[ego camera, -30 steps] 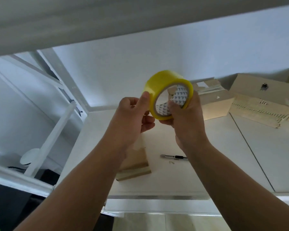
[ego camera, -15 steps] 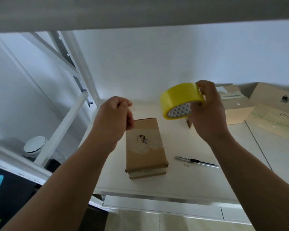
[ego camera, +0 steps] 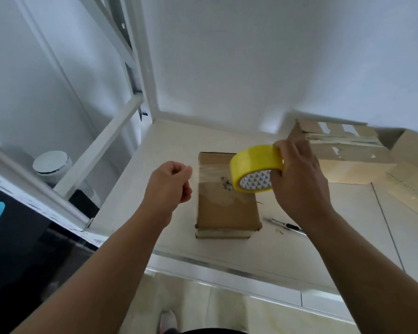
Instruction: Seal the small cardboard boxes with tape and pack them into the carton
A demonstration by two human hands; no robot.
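I think I am at the tape-pulling step. Above the small box (ego camera: pixel 227 208) on the table (ego camera: pixel 311 251), my right hand (ego camera: pixel 297 182) grips the tape roll (ego camera: pixel 255 160). Just left of the box, my left hand (ego camera: pixel 169 184) pinches the tape end (ego camera: pixel 197 168). Next I should press the strip onto the box.

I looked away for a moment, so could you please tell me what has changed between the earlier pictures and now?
The left hand let go of the tape roll and moved left, pinching the tape strip and drawing it out above the small box. The right hand still grips the roll; the box and the knife lie unmoved.
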